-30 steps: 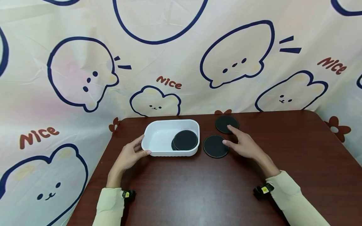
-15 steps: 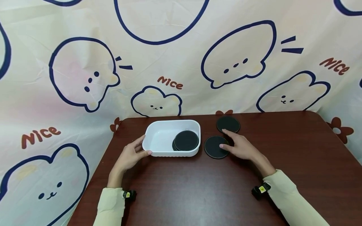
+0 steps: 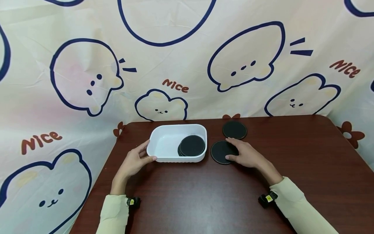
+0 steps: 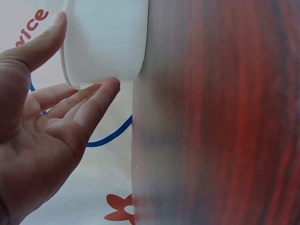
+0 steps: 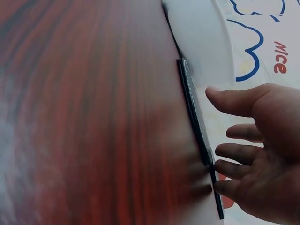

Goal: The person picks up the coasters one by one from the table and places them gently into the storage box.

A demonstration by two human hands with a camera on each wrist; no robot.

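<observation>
A white plastic tub (image 3: 163, 143) stands left of centre on the table, with a small stack of round black coasters (image 3: 192, 145) at its right end. My left hand (image 3: 134, 162) holds the tub's near left corner, thumb on the front and fingers on the end wall, as the left wrist view of the tub (image 4: 105, 37) confirms. Two more coasters lie right of the tub: a near coaster (image 3: 219, 151) and a far coaster (image 3: 234, 129). Over the near one's right edge is my right hand (image 3: 246, 155), thumb and fingers spread; the right wrist view shows them above the coaster (image 5: 193, 108).
The dark brown wooden table (image 3: 187, 195) ends just behind the tub and far coaster. A printed cloth (image 3: 198, 104) with cartoon bears hangs behind it. Small black devices sit at both wrists, by the left cuff (image 3: 133, 202) and right cuff (image 3: 266, 200).
My right hand has moved left and slightly toward me, from between the two coasters to over the near one. The left hand and the tub have stayed put.
</observation>
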